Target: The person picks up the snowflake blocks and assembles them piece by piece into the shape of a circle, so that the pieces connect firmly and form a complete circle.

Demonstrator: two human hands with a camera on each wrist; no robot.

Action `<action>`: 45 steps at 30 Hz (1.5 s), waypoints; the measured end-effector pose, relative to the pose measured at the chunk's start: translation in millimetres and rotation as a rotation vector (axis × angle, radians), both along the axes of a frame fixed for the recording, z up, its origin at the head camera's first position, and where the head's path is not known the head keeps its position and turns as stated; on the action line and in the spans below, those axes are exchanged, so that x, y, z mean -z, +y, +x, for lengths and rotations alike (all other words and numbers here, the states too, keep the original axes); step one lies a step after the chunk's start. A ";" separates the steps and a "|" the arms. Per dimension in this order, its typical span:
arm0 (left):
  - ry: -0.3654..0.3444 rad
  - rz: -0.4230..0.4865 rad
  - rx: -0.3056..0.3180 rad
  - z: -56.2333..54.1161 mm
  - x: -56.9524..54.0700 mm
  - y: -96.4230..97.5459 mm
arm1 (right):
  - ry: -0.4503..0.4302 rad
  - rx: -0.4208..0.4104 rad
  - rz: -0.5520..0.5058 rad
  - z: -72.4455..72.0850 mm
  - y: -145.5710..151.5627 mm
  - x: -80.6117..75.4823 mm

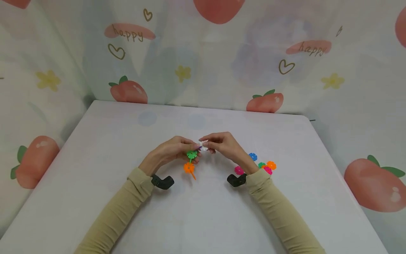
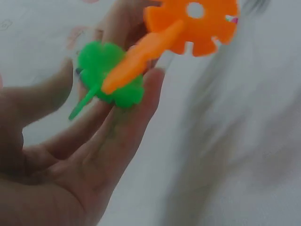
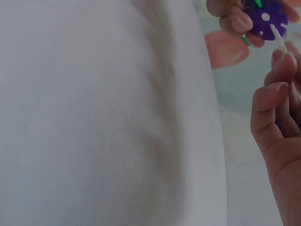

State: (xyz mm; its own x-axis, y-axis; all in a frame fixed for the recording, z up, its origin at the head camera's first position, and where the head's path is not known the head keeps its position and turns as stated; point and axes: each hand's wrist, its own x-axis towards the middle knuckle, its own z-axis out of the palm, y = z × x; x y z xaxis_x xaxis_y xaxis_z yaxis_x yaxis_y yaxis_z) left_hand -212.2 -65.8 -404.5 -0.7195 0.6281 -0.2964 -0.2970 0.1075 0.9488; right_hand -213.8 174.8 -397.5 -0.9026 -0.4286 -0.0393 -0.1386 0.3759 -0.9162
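Note:
My left hand (image 1: 171, 149) holds a linked chain of plastic snowflake discs above the table. A purple disc (image 3: 257, 29) sits between its fingers, with a green disc (image 1: 191, 154) below. Lower on the chain hangs an orange disc (image 1: 189, 167), joined to a second orange disc (image 2: 136, 61) seen edge-on in the left wrist view. My right hand (image 1: 227, 144) pinches a white disc (image 1: 204, 146) between thumb and fingers. In the right wrist view, the white disc appears edge-on, its end at a slot of the purple one.
Loose discs lie on the white table (image 1: 177, 218) by my right wrist: a blue disc (image 1: 253, 156), a pink disc (image 1: 239, 170), an orange disc (image 1: 271, 165) and others overlapping. Black wrist cameras (image 1: 163, 182) hang under both wrists. A printed cloth wall (image 1: 215, 70) stands behind the table.

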 end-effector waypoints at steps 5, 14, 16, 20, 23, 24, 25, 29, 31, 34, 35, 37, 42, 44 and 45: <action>0.019 -0.030 -0.035 2.2 2.1 5.8 | -0.019 0.029 -0.014 2.1 -3.3 1.0; 0.012 -0.092 -0.126 2.6 -2.0 0.4 | 0.027 0.029 0.074 8.9 26.3 -2.3; 0.006 -0.092 -0.130 2.1 -3.3 -1.9 | 0.034 0.039 0.118 11.8 36.0 -3.9; 0.003 -0.070 -0.125 1.6 -3.9 -5.2 | 0.035 0.050 0.176 17.5 55.9 -4.4; 0.004 -0.048 -0.124 1.5 -3.7 -6.4 | 0.019 0.059 0.212 23.5 70.5 -4.8; -0.001 -0.039 -0.127 1.6 -3.6 -6.5 | 0.019 0.061 0.234 25.7 75.5 -4.6; -0.003 -0.031 -0.127 1.5 -3.5 -6.7 | 0.023 0.060 0.254 27.8 80.4 -4.6; -0.015 -0.004 -0.129 0.8 -3.3 -6.2 | 0.053 0.076 0.347 34.8 100.4 -2.5; -0.011 0.002 -0.125 0.7 -3.2 -6.1 | 0.074 0.082 0.386 37.0 109.9 -1.3; -0.006 0.001 -0.126 0.9 -3.2 -6.0 | 0.101 0.097 0.450 40.1 121.4 0.2; -0.006 0.000 -0.128 1.0 -3.2 -6.0 | 0.108 0.100 0.468 41.2 124.5 0.6; -0.002 -0.009 -0.133 1.4 -3.9 -6.3 | 0.115 0.111 0.491 43.2 128.8 1.2; 0.014 -0.032 -0.133 1.9 -4.9 -6.3 | 0.105 0.119 0.519 46.2 131.3 4.7; 0.012 -0.035 -0.131 2.0 -4.6 -5.7 | 0.108 0.097 0.547 46.8 130.9 5.5; 0.014 -0.035 -0.127 2.0 -4.0 -5.5 | 0.114 0.083 0.565 47.1 130.7 5.5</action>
State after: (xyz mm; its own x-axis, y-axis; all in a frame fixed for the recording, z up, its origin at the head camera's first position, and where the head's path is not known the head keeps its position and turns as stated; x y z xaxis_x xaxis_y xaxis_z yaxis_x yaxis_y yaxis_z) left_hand -210.1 -71.3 -400.6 -0.7966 0.5213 -0.3062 -0.2973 0.1032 0.9492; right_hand -166.6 305.5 -402.9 -0.9443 -0.2967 -0.1422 -0.1734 0.8161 -0.5513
